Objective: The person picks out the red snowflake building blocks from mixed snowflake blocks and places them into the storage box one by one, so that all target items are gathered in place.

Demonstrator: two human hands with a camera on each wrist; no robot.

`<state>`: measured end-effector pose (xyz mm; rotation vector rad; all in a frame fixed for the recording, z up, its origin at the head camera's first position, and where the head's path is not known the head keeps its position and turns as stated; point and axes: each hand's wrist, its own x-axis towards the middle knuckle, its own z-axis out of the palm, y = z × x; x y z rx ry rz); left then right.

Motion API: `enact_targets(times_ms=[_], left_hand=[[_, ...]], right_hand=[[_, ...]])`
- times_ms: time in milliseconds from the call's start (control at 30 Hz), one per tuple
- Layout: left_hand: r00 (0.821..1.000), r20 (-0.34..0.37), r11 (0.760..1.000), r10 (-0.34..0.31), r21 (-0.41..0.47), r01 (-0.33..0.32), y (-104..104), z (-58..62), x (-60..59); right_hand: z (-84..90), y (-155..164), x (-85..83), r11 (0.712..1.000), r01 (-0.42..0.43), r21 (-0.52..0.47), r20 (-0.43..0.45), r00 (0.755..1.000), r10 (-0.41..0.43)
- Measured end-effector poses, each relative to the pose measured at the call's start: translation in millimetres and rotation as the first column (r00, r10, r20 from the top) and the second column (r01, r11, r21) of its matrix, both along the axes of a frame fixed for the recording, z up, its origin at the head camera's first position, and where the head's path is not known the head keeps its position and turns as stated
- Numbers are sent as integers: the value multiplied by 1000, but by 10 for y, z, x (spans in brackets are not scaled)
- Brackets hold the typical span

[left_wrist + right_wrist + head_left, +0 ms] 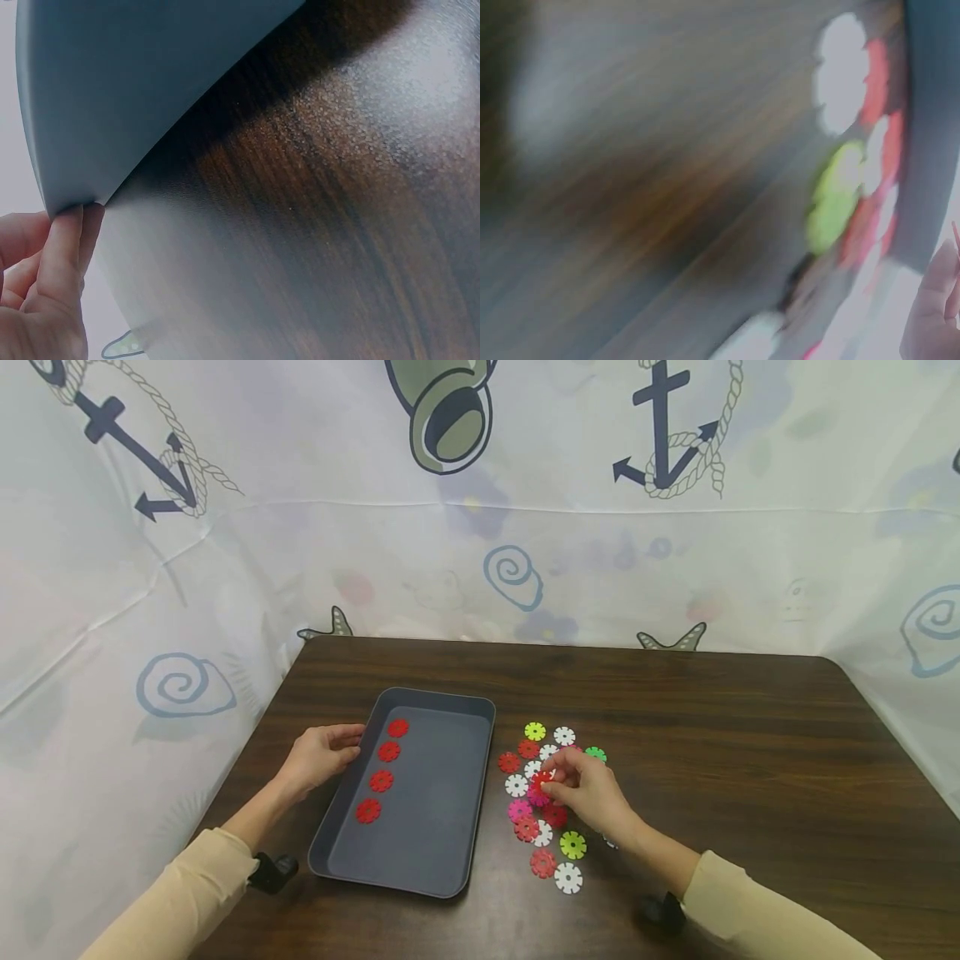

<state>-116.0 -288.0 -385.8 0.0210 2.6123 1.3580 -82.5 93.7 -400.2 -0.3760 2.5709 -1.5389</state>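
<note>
My left hand [321,758] holds the left rim of a dark grey tray [442,885]; its fingertips meet the tray wall [127,97] in the left wrist view. A column of red notched plastic discs [382,781] lies along the tray's left side. My right hand [592,789] pinches a red notched disc [543,780] between thumb and fingertips, just above a loose group of discs. In the right wrist view only part of that hand [934,300] shows at the edge, with a thin red sliver at the fingertips. That view is blurred.
Right of the tray, red, pink, white [568,878], yellow-green [573,845] and green [596,753] discs lie scattered, some overlapping. All rest on a dark wooden table [735,735]. A patterned white cloth [570,527] hangs behind it.
</note>
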Motion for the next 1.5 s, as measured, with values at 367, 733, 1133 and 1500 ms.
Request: enact_targets(times_ms=[367, 733, 1133, 1500], left_hand=[[1000, 6, 1000, 4, -7, -4, 4, 1, -3], [1000, 8, 1000, 16, -9, -16, -4, 2, 15], [1000, -20, 1000, 16, -14, -16, -6, 5, -18], [1000, -8, 1000, 27, -1, -27, 2, 1, -4]], right_hand=[[73, -678, 81, 957, -143, -252, 66, 984, 165], [83, -1309, 272, 915, -181, -362, 176, 950, 257], [35, -1823, 354, 919, -187, -346, 214, 938, 272], [-34, -2087, 318, 960, -268, -78, 92, 957, 275]])
